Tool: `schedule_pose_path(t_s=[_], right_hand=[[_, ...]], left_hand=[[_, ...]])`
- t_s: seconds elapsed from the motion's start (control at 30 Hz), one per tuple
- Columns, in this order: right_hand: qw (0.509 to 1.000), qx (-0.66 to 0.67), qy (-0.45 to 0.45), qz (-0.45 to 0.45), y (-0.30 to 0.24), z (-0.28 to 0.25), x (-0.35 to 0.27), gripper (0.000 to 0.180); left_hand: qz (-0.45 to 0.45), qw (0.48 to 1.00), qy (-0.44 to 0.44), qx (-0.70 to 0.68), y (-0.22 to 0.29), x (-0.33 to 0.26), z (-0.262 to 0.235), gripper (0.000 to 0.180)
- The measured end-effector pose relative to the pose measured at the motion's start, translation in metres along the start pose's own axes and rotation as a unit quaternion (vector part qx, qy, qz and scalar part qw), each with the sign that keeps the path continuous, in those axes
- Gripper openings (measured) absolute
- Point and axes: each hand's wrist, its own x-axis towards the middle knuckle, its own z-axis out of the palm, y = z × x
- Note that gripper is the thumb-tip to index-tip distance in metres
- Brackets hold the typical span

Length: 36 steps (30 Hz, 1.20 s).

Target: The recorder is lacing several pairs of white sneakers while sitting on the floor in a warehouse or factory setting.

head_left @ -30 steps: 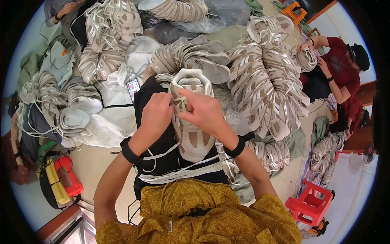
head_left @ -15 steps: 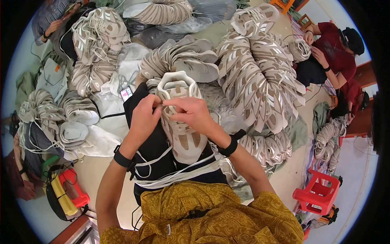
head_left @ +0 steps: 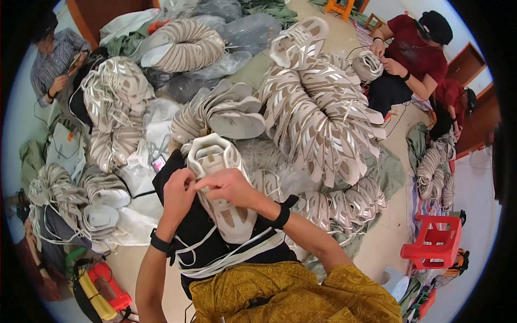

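A beige and white sneaker upper point(head_left: 235, 226) lies across my lap, its padded collar pointing away from me. My left hand point(head_left: 179, 195) is closed in a pinch at the upper's left edge. Over the eyelet area, my right hand point(head_left: 230, 188) is closed too, thumb and index finger bent toward the left fingertips. The fingertips of both hands meet; whatever is between them is too small to make out. White shoelaces point(head_left: 215, 265) lie in a loose bundle across my black-covered thighs, below the upper's toe.
Nested shoe uppers form a big curved pile point(head_left: 318, 116), with a smaller stack point(head_left: 218, 110) just ahead. More uppers point(head_left: 116, 102) lie to the left. A phone point(head_left: 158, 163) rests beside my left hand. A red stool point(head_left: 432, 241) stands at right. Co-workers sit at far right point(head_left: 417, 54) and far left point(head_left: 58, 64).
The view has tilted up, so my hands and the sneaker upper sit lower and further left in it. Both hands stay pinched together at the eyelets.
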Motion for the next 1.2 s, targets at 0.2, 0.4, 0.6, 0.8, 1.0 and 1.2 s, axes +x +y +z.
schedule_pose_path(t_s=[0.2, 0.4, 0.6, 0.8, 1.0, 1.2], right_hand=[[1.000, -0.027, 0.003, -0.005, -0.002, -0.004, 0.000, 0.028], [1.000, -0.023, -0.016, 0.005, -0.005, -0.002, 0.002, 0.029], [0.997, -0.051, -0.026, -0.056, 0.008, 0.003, 0.004, 0.025], [0.999, -0.005, -0.049, 0.006, 0.001, -0.006, 0.003, 0.020], [0.998, -0.022, -0.047, 0.029, -0.005, -0.003, 0.000, 0.018], [0.988, -0.102, -0.063, -0.093, -0.008, -0.001, -0.006, 0.007]], left_hand=[[-0.129, 0.979, -0.011, -0.157, 0.002, 0.002, -0.008, 0.005], [-0.196, 0.928, -0.101, -0.300, 0.005, 0.009, -0.018, 0.003], [-0.236, 0.830, -0.090, -0.498, 0.012, 0.032, -0.083, 0.021], [-0.065, 0.827, 0.045, -0.557, 0.051, 0.085, -0.131, 0.037], [-0.269, 0.882, -0.158, -0.354, 0.013, 0.025, -0.051, 0.020], [-0.298, 0.906, -0.219, -0.205, 0.032, -0.003, -0.015, 0.025]])
